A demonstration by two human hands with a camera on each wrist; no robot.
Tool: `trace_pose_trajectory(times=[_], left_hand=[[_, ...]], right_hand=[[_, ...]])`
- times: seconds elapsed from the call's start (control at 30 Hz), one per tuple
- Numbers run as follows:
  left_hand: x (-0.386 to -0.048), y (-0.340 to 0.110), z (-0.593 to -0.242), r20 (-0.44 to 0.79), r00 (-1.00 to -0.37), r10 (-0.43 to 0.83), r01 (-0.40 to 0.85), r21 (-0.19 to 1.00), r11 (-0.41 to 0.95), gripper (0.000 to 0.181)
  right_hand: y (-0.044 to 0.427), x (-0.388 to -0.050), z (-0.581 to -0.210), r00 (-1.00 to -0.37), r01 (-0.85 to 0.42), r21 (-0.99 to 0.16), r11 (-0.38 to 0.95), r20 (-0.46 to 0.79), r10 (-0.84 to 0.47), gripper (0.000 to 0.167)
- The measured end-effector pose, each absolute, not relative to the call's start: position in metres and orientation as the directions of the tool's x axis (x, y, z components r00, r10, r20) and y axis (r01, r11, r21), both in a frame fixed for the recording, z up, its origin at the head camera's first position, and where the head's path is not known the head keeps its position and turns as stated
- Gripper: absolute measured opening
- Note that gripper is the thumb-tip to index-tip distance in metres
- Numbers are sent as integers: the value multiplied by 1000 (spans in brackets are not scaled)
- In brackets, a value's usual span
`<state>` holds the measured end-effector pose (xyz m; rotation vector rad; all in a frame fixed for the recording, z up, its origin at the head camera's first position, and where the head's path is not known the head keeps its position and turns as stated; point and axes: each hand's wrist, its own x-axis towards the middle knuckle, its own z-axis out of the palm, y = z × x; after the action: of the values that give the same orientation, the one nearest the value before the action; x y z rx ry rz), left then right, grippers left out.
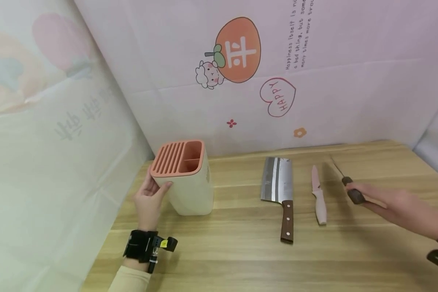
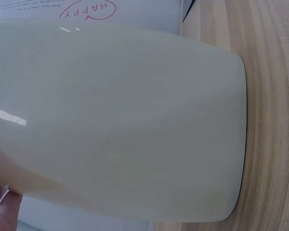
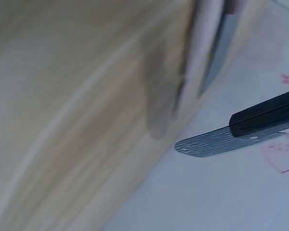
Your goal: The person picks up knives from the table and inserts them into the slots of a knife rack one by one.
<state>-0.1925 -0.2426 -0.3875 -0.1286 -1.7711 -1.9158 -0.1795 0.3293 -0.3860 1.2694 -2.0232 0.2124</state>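
On the left of the table, a cream knife holder (image 1: 192, 195) stands upright. Its coral top has slots on one side and two open compartments on the other. My left hand (image 1: 149, 201) grips its near left corner, thumb on the front, fingers partly hidden; its pale wall (image 2: 125, 120) fills most of the left wrist view. Over the right of the table, my right hand (image 1: 401, 205) holds a small knife by its dark handle (image 1: 355, 195), blade pointing away and raised. The right wrist view shows its short grey blade (image 3: 207, 142) with fine lines.
A cleaver (image 1: 276, 180) with a brown riveted handle lies in the middle of the table. Right of it lies a small pink-bladed knife (image 1: 320, 209) with a pale handle. A printed cloth (image 1: 168, 69) hangs behind the wooden table (image 1: 237, 251) and at its left.
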Motion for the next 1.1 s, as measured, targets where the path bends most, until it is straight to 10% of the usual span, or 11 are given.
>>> trace_pose_trajectory(times=[0.43, 0.67, 1.1], left_hand=[[-202, -236, -391, 470, -829, -302, 508, 859, -60, 72], [-201, -233, -393, 474, -832, -290, 513, 855, -76, 70], [-205, -229, -391, 453, -845, -285, 490, 869, -71, 69]], right_hand=[[250, -203, -299, -440, -879, -247, 408, 751, -493, 63], [188, -204, -241, -612, -790, -540, 288, 720, -327, 39], [90, -222, -185, -709, -616, -749, -243, 662, -244, 32]])
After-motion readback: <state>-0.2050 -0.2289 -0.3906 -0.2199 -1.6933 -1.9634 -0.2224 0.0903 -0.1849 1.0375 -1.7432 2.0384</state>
